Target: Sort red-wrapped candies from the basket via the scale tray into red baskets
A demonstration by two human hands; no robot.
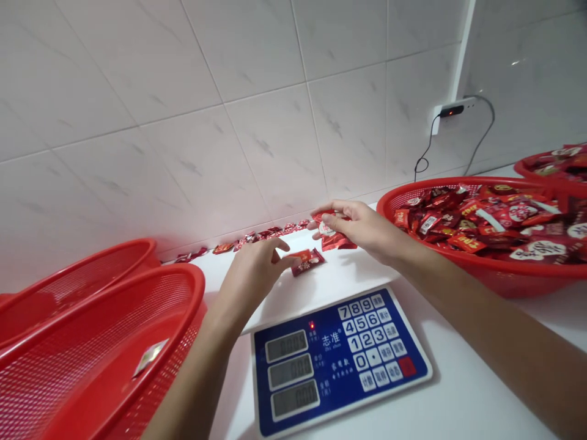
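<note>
Blue-panelled scale (332,391) near centre; dark-red packet (314,261) on white pan (342,275), left hand (254,269) at its left end, grip unclear. Right hand (367,229) pinches bright-red packet (339,242) over pan's far right.

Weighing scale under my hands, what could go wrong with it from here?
Your left hand is at the maroon packet on the white weighing pan; pressing down might throw off the reading. The bright red packet in your right hand could slip and land among the row of packets along the wall. The red perforated basket by your right forearm is heaped close to its rim, so a bump might spill some packets.
</note>
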